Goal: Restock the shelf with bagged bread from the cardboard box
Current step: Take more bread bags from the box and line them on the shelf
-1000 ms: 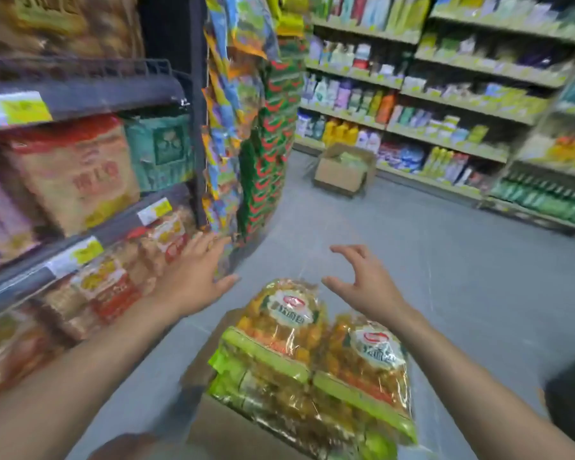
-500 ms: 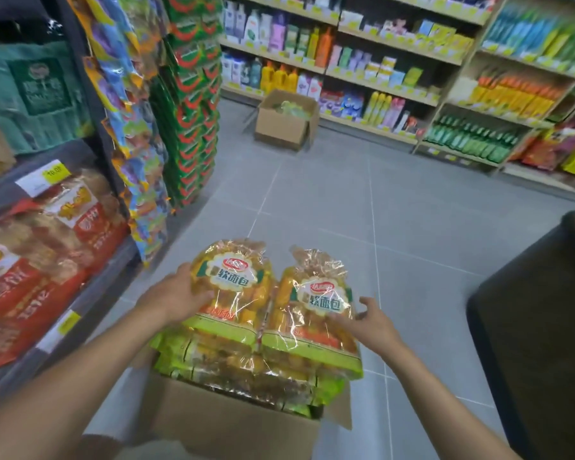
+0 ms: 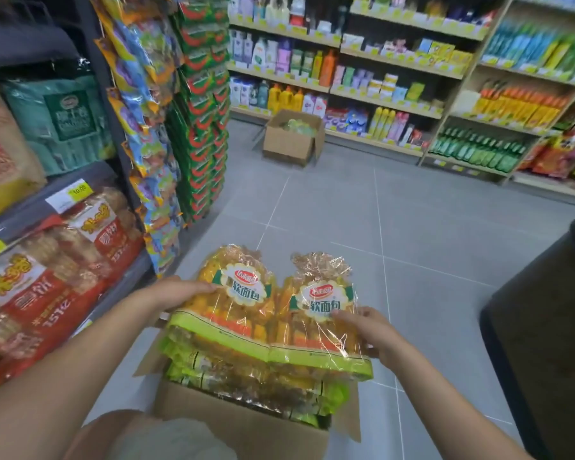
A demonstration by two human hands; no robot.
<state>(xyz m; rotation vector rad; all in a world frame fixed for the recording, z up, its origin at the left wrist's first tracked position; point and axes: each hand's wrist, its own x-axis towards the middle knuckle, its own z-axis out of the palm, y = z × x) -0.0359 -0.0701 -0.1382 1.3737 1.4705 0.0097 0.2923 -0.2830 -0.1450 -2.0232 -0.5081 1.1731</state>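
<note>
On top of the cardboard box [image 3: 246, 423], just below my view, two bags of bread sit side by side on the stacked bags beneath: the left bag [image 3: 236, 303] and the right bag [image 3: 322, 317]. My left hand [image 3: 176, 293] lies against the outer edge of the left bag with its fingers curled over the wrapper, and my right hand [image 3: 369, 330] presses on the lower right of the right bag, fingers spread on the plastic; both hands are closed onto the bags from the outside, though I cannot tell how firmly they hold. I judge the step in hand to be lifting this top pair out together. To do it well I would squeeze inward evenly so the two bags stay pressed against each other, keep the pressure light because soft bread crushes and the film is slippery, and raise them level so the bags underneath are not dragged over the box's flaps. Left of the box stands the shelf [image 3: 63, 194], with red-labelled bags of bread [image 3: 57, 287] on its lower tier and yellow price tags along its edge. Farther out, hanging snack packets [image 3: 146, 134] line the shelf end, and a second box [image 3: 289, 141] sits on the grey floor [image 3: 346, 220] by the far shelves.
</note>
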